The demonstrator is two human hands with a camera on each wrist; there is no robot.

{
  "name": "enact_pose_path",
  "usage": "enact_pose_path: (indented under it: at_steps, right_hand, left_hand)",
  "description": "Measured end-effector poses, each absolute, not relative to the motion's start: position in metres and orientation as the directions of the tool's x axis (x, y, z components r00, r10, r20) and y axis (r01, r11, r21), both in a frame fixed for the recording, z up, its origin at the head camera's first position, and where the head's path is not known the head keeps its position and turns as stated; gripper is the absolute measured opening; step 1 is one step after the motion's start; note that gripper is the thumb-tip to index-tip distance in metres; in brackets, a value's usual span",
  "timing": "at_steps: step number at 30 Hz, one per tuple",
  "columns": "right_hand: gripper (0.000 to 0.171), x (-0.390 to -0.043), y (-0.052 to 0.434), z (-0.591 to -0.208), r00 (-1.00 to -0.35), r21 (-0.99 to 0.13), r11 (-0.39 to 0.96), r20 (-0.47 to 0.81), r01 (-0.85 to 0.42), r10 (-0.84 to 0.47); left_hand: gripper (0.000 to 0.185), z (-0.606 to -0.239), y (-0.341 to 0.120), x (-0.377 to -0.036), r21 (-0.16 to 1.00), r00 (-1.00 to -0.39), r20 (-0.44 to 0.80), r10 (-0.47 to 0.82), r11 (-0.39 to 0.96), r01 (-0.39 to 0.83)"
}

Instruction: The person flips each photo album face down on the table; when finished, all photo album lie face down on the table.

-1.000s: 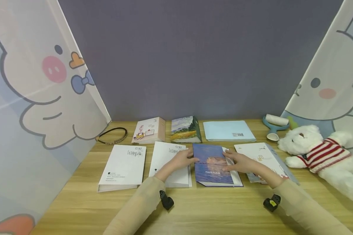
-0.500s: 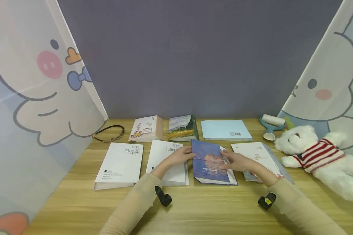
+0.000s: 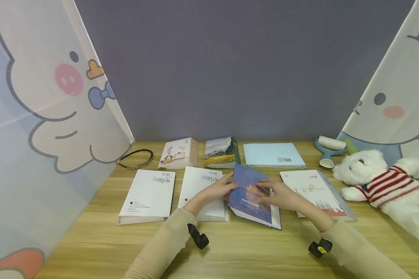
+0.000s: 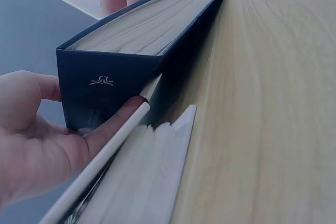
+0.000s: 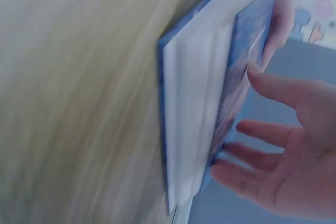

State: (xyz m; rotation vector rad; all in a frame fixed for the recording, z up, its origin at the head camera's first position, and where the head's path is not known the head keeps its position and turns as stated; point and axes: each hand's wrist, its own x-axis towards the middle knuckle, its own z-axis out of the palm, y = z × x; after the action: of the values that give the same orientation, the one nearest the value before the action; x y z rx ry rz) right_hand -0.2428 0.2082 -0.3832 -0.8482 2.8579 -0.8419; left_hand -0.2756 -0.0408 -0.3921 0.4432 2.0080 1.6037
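A blue photo album [image 3: 250,209] with a painted water-scene cover lies turned and tilted on the table, its spine side raised. My left hand [image 3: 214,190] grips it by the spine; the left wrist view has the thumb at one edge of the dark spine [image 4: 105,85] and fingers at the other. Spread fingers of my right hand [image 3: 281,195] touch the cover. In the right wrist view the pages [image 5: 194,103] face the camera, and the right hand [image 5: 294,150] is beside the cover. Below my left forearm is a white album [image 3: 197,180], partly hidden.
Another white album [image 3: 148,197] lies left, and an illustrated one [image 3: 314,190] right. Behind stand a pink-edged album [image 3: 178,153], a landscape album [image 3: 220,152] and a light-blue one [image 3: 274,154]. A headband [image 3: 136,166], lint roller [image 3: 329,145] and teddy bear [image 3: 387,182] flank them.
The photo album has turned and its spine side has risen from the table, its lower right corner coming nearer me. My right hand has shifted from the album's right edge further over the cover.
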Motion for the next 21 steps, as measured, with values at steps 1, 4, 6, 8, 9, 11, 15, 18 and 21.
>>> enact_pose_path:
  at_steps: [1, 4, 6, 8, 9, 11, 15, 18, 21]
  right_hand:
    - [0.064, -0.240, 0.207, -0.382, -0.846, -0.521, 0.694, 0.113, -0.497, -0.521]
    - [0.063, -0.237, 0.204, -0.380, -0.838, -0.544, 0.671, 0.117, -0.503, -0.533]
    - [0.065, -0.238, 0.202, -0.380, -0.833, -0.567, 0.652, 0.116, -0.503, -0.542]
    - [0.068, -0.240, 0.200, -0.380, -0.830, -0.599, 0.632, 0.103, -0.492, -0.549]
    - [0.069, -0.241, 0.199, -0.380, -0.827, -0.611, 0.623, 0.098, -0.489, -0.553]
    - [0.073, -0.243, 0.196, -0.381, -0.831, -0.643, 0.608, 0.083, -0.467, -0.551]
    - [0.082, -0.244, 0.190, -0.381, -0.849, -0.661, 0.616, 0.062, -0.429, -0.525]
    - [0.087, -0.244, 0.186, -0.378, -0.866, -0.666, 0.632, 0.044, -0.397, -0.499]
    - [0.089, -0.244, 0.183, -0.374, -0.875, -0.701, 0.619, 0.016, -0.355, -0.484]
  left_hand:
    - [0.065, -0.392, -0.040, -0.275, 0.968, -0.805, -0.196, 0.560, 0.241, -0.069]
    - [0.065, -0.391, -0.041, -0.275, 0.974, -0.810, -0.178, 0.558, 0.219, -0.063]
    - [0.065, -0.390, -0.043, -0.275, 0.978, -0.820, -0.165, 0.548, 0.198, -0.065]
    - [0.065, -0.388, -0.046, -0.276, 0.983, -0.831, -0.150, 0.536, 0.172, -0.067]
    - [0.066, -0.388, -0.047, -0.277, 0.984, -0.836, -0.146, 0.529, 0.165, -0.067]
    - [0.066, -0.386, -0.049, -0.277, 0.986, -0.839, -0.136, 0.526, 0.151, -0.065]
    - [0.069, -0.386, -0.051, -0.277, 0.991, -0.841, -0.102, 0.531, 0.126, -0.041]
    - [0.068, -0.385, -0.050, -0.278, 0.994, -0.847, -0.070, 0.526, 0.108, -0.015]
    - [0.062, -0.384, -0.048, -0.278, 0.994, -0.857, -0.050, 0.512, 0.105, 0.005]
